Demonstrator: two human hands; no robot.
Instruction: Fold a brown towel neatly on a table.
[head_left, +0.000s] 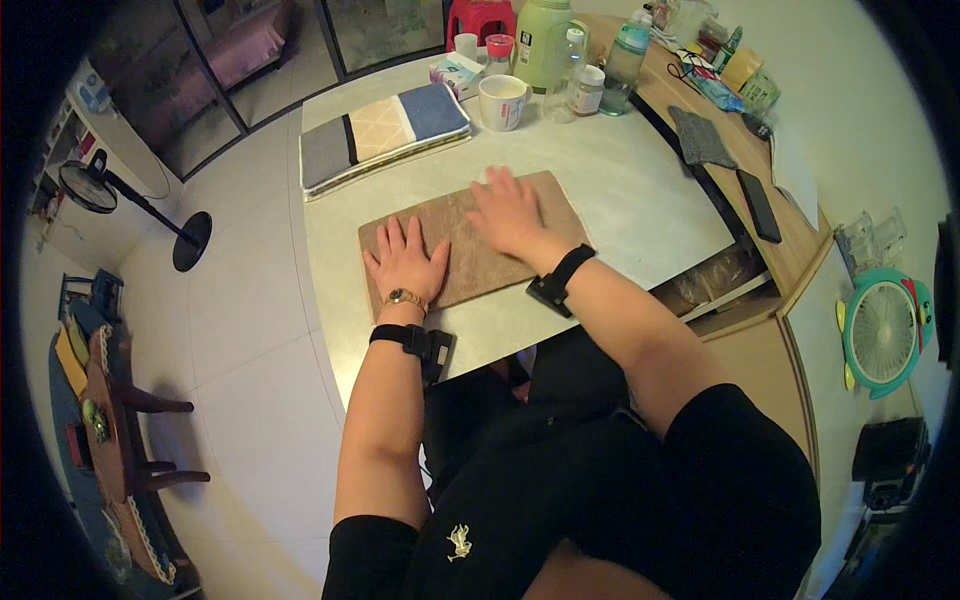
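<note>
A brown, plush-looking folded cloth or mat (465, 240) lies flat on the pale table before me. My left hand (407, 262) rests palm down on its left part, fingers spread, with a gold-coloured watch at the wrist. On its upper right part is my right hand (510, 211), palm down and slightly blurred, fingers a little apart. Neither hand grips anything. Beyond the mat, at the table's back left, sits a stack of folded cloths (386, 135) with grey, beige, white and blue panels on top.
A white mug (503, 103), a tissue box (456, 73), a green thermos jug (541, 45), a glass jar (588, 91) and a water bottle (625, 67) stand along the table's back. On the wooden desk at right lie a grey cloth (701, 136) and a black phone (759, 205).
</note>
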